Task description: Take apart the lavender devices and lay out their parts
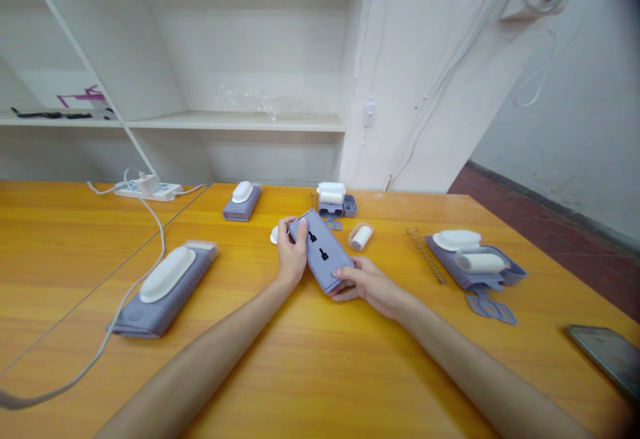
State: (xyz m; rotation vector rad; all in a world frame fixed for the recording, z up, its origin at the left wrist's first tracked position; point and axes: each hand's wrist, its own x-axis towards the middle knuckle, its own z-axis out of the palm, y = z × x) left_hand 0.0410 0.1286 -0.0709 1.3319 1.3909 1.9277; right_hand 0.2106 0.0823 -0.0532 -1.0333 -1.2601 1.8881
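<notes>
A purple-grey plastic case (pixel 321 252) is held tilted above the middle of the table, its face with two black keyhole slots toward me. My left hand (pixel 293 249) grips its upper left end, thumb on the face. At the lower right end, my right hand (pixel 367 282) has its thumb on the face and its fingers underneath. Just behind, a clear cup with a white cylinder (pixel 361 236) lies on the table. A white piece (pixel 274 235) shows partly behind my left hand.
Similar cases with white oval parts stand at left (pixel 163 289) and back (pixel 243 200). Opened parts (pixel 333 202) lie at the back; a spring (pixel 425 256) and another opened case (pixel 470 262) lie right. A phone (pixel 607 356), power strip (pixel 150 189) and cable (pixel 145 272) are also on the table.
</notes>
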